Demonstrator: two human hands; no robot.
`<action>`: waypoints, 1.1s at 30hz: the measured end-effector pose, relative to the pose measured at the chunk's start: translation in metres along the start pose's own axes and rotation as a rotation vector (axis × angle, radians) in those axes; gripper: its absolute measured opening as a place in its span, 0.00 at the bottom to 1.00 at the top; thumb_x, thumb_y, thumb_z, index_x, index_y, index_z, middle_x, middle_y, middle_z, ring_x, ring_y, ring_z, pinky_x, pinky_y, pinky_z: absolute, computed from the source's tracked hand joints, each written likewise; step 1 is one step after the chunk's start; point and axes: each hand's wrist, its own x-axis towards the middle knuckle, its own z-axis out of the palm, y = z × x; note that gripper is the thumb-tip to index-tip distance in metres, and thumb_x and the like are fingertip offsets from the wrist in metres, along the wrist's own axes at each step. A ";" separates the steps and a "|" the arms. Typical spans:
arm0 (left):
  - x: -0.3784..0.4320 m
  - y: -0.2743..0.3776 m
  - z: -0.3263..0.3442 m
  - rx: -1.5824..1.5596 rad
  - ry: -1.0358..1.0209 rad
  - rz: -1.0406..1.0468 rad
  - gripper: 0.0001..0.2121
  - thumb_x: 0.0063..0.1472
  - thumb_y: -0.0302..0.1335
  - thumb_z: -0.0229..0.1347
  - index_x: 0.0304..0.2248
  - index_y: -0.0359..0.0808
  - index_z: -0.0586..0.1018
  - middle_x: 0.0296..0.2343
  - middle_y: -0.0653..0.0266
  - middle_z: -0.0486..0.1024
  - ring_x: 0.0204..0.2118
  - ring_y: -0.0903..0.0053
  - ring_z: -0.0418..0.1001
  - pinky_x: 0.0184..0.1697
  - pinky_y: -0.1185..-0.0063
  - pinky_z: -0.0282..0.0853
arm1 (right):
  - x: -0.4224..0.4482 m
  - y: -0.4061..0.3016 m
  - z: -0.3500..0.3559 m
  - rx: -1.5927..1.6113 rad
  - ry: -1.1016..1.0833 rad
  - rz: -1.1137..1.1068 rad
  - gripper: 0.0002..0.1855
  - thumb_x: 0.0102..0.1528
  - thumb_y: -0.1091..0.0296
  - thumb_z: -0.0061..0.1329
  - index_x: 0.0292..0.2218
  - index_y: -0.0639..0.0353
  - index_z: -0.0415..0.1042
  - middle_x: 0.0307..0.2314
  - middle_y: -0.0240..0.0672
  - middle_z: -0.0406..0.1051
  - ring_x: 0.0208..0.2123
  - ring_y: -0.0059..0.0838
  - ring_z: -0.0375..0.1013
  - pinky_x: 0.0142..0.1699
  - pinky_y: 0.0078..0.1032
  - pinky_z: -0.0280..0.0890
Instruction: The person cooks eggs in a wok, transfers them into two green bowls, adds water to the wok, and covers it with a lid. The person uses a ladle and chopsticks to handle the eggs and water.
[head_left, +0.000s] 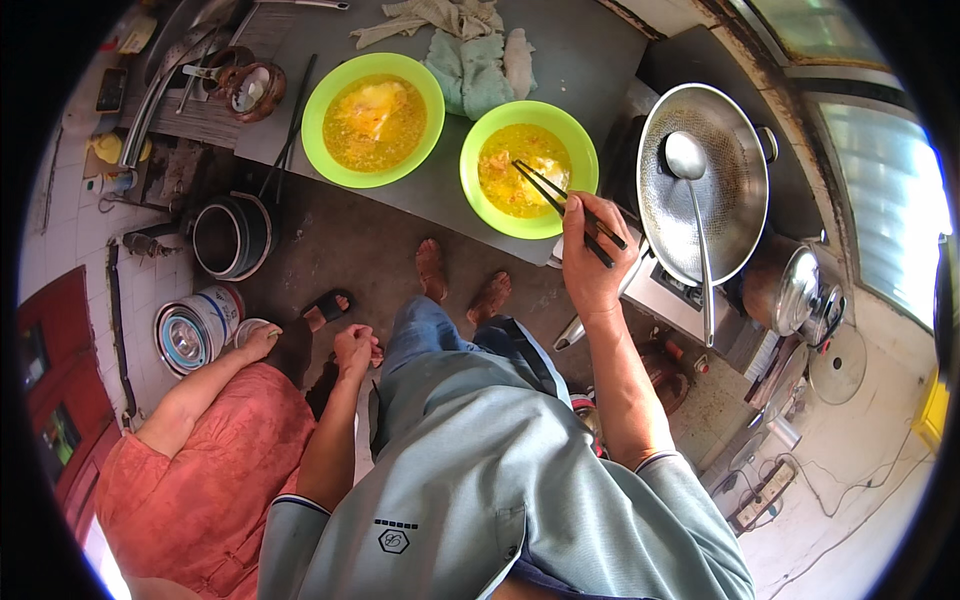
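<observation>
My right hand (600, 251) grips a pair of black chopsticks (541, 186) at the near rim of a lime-green bowl (587, 150). Their tips reach into yellow soup (510, 139), at a pale piece that looks like egg. To the left, a second lime-green bowl (313, 124) holds similar soup with a larger white and yellow piece (375, 109). Hanging beside my left thigh, my left hand (354, 349) has its fingers curled and shows nothing in them.
Right of the bowls, a metal wok (724, 217) holds a ladle (686, 155). Folded cloths (469, 71) lie on the grey counter (585, 60). A person in red (217, 465) is close on my left, near a paint bucket (206, 319) and a dark pot (221, 236). Lidded pots (787, 289) stand far right.
</observation>
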 end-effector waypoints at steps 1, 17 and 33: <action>0.001 0.000 0.000 0.003 0.000 0.000 0.06 0.61 0.24 0.49 0.31 0.29 0.73 0.18 0.60 0.73 0.13 0.76 0.71 0.13 0.77 0.66 | 0.001 0.000 0.000 -0.006 -0.005 -0.003 0.04 0.53 0.78 0.52 0.33 0.67 0.73 0.27 0.39 0.73 0.28 0.23 0.75 0.34 0.17 0.70; 0.000 0.007 -0.001 -0.009 -0.004 -0.020 0.06 0.61 0.24 0.49 0.31 0.29 0.74 0.18 0.60 0.73 0.13 0.75 0.72 0.14 0.77 0.68 | 0.003 -0.002 -0.003 -0.016 0.010 -0.064 0.03 0.53 0.80 0.52 0.32 0.68 0.73 0.27 0.40 0.73 0.27 0.24 0.74 0.32 0.17 0.69; 0.006 0.001 -0.002 0.019 -0.016 -0.041 0.06 0.61 0.25 0.50 0.32 0.30 0.74 0.20 0.60 0.74 0.14 0.75 0.72 0.14 0.77 0.68 | 0.006 0.000 0.005 -0.014 0.016 -0.045 0.04 0.53 0.78 0.52 0.32 0.66 0.73 0.27 0.40 0.74 0.27 0.27 0.75 0.33 0.18 0.69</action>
